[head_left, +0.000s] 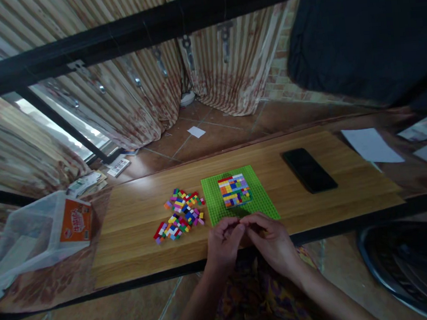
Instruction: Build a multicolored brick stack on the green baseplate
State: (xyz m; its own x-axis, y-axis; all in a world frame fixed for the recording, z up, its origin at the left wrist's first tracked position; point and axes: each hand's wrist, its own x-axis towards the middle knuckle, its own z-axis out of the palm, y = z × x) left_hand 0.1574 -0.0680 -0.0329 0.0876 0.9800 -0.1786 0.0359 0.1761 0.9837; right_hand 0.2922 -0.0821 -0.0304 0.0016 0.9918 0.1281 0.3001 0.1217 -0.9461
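My left hand (225,238) and my right hand (268,235) meet at the front edge of the board, fingertips pinched together. Whatever is between the fingers is too small and covered to make out. Just beyond them lies a green studded baseplate (264,200). On it stands a block of many-coloured toy bricks (234,190), built in rows of white, red, blue, yellow, orange and lilac. Left of the baseplate, loose toy bricks (181,215) are spread in two joined heaps on the wooden board (129,227).
A black phone (309,170) lies to the right on the board. White paper (372,145) sits past its right end. At the left stands a clear plastic box (37,240) with an orange label. A dark metal bar (142,27) crosses above the far side.
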